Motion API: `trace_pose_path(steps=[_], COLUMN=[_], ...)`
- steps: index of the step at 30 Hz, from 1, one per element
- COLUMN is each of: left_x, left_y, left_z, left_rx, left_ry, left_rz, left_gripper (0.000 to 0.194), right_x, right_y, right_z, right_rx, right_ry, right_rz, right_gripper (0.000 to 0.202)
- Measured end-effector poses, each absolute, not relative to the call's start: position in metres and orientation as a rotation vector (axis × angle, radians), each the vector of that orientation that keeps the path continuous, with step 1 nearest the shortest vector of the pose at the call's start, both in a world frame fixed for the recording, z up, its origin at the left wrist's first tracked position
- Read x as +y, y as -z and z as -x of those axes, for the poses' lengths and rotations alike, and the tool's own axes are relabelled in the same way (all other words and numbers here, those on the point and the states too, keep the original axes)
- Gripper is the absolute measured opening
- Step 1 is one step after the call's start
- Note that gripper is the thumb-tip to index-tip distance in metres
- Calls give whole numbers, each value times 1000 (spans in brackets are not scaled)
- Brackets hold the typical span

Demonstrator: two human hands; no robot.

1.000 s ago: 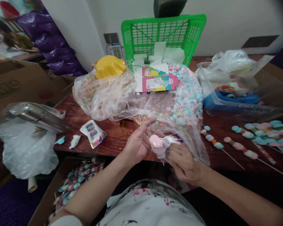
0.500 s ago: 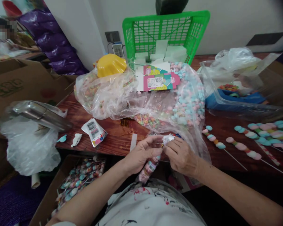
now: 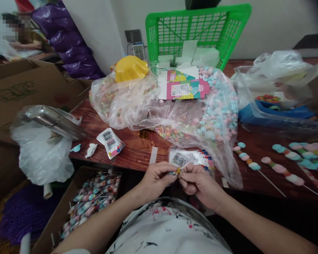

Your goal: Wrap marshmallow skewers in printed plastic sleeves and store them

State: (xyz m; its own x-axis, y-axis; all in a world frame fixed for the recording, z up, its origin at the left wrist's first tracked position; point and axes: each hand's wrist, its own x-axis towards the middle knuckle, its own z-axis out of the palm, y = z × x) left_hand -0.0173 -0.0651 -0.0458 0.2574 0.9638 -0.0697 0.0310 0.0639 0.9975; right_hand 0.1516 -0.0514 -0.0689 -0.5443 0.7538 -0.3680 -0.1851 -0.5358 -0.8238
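Observation:
My left hand (image 3: 157,178) is closed around the top of a wrapped candy skewer, most of which is hidden by the hand. Fingers of my right hand (image 3: 197,180) pinch at a small gold tie (image 3: 178,170) at the wrapper's neck, touching the left fingertips. Just beyond the hands, printed clear wrappers (image 3: 185,158) lie at the table's front edge. On the right rest several marshmallow skewers (image 3: 282,171) with white sticks. A big clear bag (image 3: 217,109) of pink and blue marshmallows spreads across the middle, with a printed card box (image 3: 184,88) on top.
Behind stands a green basket (image 3: 196,31). A carton of wrapped skewers (image 3: 92,201) sits below the table edge at left. A steel flask (image 3: 55,121), printed cards (image 3: 110,143) and a yellow bowl (image 3: 131,68) are at left; a clear bin (image 3: 275,113) is at right. A person sits far left.
The view has shifted, and the hands have come down toward my body. The printed wrappers now show beyond them. The skewer's lower part no longer shows, and the gold tie is visible between the fingers.

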Motion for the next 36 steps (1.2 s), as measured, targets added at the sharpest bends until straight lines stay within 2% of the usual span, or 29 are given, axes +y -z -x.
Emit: trace_pose_path(steps=[2,4,8,11,13,17,20,23,26,30,33,36], left_x=[-74,-88,-126,-139,-129,-79,-42,-18,-9,-9,-10,-6], left_y=[41,38,47,55,54,43,43,54,66,79,86,89], left_z=[42,81,171,193,171,69,-7,-55,-72,-70,-66,-62], left_rx=[1128,1241,1712,2112,1942,1478,1172,982,939,1024,1051,1095], left_ry=[-857,-666,-29,440,378,-145,-131,33,153,187,116,-19], left_rz=[-1272,-1220,-1428,-1626,-1830,-2290,-2615,-2801,-2844,-2878,-2911,-2887], left_gripper=[18,20,14,15,21,26,18,20,25,45,56,50], right_x=[-57,-63,-72,-79,-83,-89,-97,-110,-121,-119,-104,-80], right_y=[68,64,55,52,50,46,50,55,50,34,34,46], right_z=[-154,-166,-206,-222,-218,-196,-193,-210,-241,-302,-361,-416], right_rx=[-1162,-1515,-2284,-2494,-2581,-2793,-2858,-2730,-2503,-2109,-1827,-1686], right_ry=[-2081,-1902,-1241,-995,-947,-818,-579,-520,-644,-747,-413,-25], right_rz=[1020,1057,1017,957,967,958,941,1129,1352,1593,1805,2237], right_gripper=[27,26,17,14,13,13,15,13,13,13,18,23])
